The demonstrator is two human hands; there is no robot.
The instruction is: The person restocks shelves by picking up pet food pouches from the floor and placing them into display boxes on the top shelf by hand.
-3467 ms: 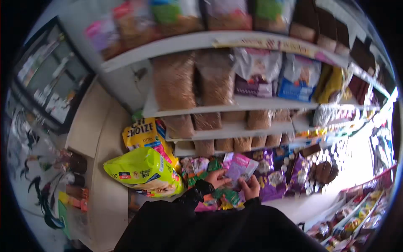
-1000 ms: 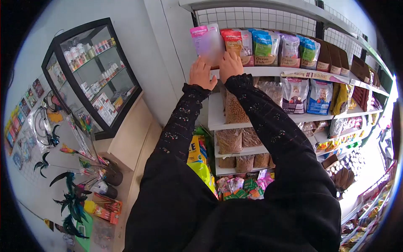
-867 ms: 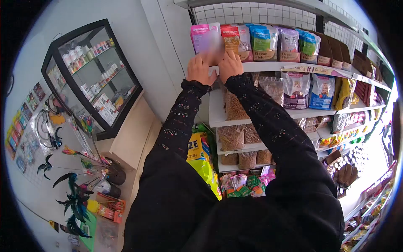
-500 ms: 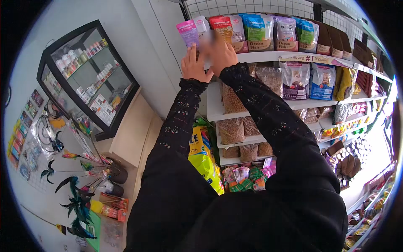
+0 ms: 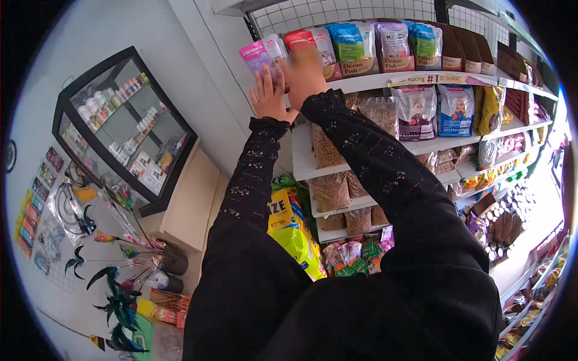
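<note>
At the left end of the top shelf, my left hand [image 5: 269, 96] has its fingers stretched up and spread, against the front of the pink-and-purple pouches [image 5: 257, 56]. My right hand [image 5: 306, 84] is right beside it, in front of the red pouches [image 5: 301, 40]. A blurred patch covers its fingers, so their grip is hidden. Just to the right of it, blue and green pouches [image 5: 350, 47] stand in a brown "Ocean Fish" display box [image 5: 359, 68]. Both wrists come out of black patterned sleeves.
Lower shelves carry clear bags of brown kibble [image 5: 329, 191] and printed food bags [image 5: 456, 110]. A yellow-green kitten food bag [image 5: 298, 243] stands on the floor below. On the left are a black-framed glass cabinet [image 5: 123, 123] and feather toys [image 5: 114, 301].
The view has shifted slightly, so the shelf sits a little further left. My right hand has moved closer to my left hand, partly overlapping its edge. Both stay at the pouches.
</note>
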